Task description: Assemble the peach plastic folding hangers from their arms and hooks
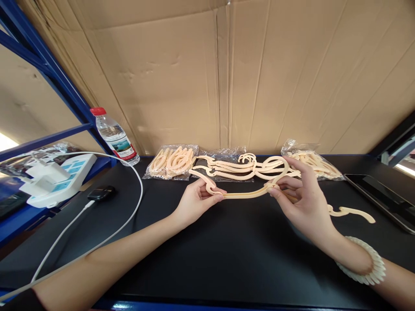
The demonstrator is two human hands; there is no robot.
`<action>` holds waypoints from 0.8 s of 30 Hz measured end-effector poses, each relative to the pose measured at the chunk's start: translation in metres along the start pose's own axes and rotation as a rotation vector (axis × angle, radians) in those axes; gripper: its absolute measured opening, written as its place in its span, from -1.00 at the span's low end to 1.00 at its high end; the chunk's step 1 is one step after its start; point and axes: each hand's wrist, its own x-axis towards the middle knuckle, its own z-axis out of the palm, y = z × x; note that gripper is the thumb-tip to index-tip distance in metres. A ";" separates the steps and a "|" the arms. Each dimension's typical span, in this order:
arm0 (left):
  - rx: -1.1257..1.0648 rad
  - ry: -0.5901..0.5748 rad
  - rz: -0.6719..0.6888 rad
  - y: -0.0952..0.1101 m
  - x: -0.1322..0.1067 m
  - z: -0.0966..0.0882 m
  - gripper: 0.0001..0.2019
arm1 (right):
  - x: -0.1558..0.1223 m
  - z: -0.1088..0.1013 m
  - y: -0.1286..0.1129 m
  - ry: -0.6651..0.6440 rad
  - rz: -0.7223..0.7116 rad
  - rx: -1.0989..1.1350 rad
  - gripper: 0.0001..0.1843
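I hold a beige plastic hanger (pixel 246 195) above the black table, its thin curved arm stretched between my hands. My left hand (pixel 197 201) is closed on the notched left end of this arm, thumb and fingers pinching it. At the looped middle of the hanger, my right hand (pixel 303 201) is closed, partly covering it. A notched beige arm (pixel 352 211) shows right of my right hand; whether it joins the held hanger is hidden. Just behind, several similar hangers (pixel 230 170) lie in a row. My right wrist wears a pale coiled band (pixel 363 261).
Clear bags of beige pieces lie at the back left (pixel 175 162) and back right (pixel 313 164). A water bottle (pixel 116 138) leans near the blue frame. At left are a power strip (pixel 65 179), a white cable (pixel 141 194) and a black device (pixel 101 193); a tablet (pixel 384 198) lies right.
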 end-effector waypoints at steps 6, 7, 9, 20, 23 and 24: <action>-0.029 0.066 -0.033 0.002 0.002 -0.002 -0.71 | 0.003 0.001 0.006 -0.150 -0.032 -0.125 -0.35; -0.050 0.083 -0.037 0.002 0.002 -0.003 -0.70 | 0.003 0.000 0.007 -0.175 -0.035 -0.145 -0.35; -0.094 0.112 -0.040 0.002 0.003 -0.004 -0.69 | 0.003 0.000 0.008 -0.221 -0.039 -0.193 -0.35; -0.186 0.126 -0.071 0.004 0.003 -0.004 -0.70 | 0.008 -0.001 0.013 -0.352 -0.060 -0.355 -0.32; -0.230 0.164 -0.101 0.008 0.005 -0.005 -0.69 | 0.011 -0.004 0.015 -0.401 -0.090 -0.408 -0.32; -0.247 0.176 -0.103 0.009 0.006 -0.006 -0.67 | 0.013 -0.005 0.016 -0.418 -0.113 -0.423 -0.31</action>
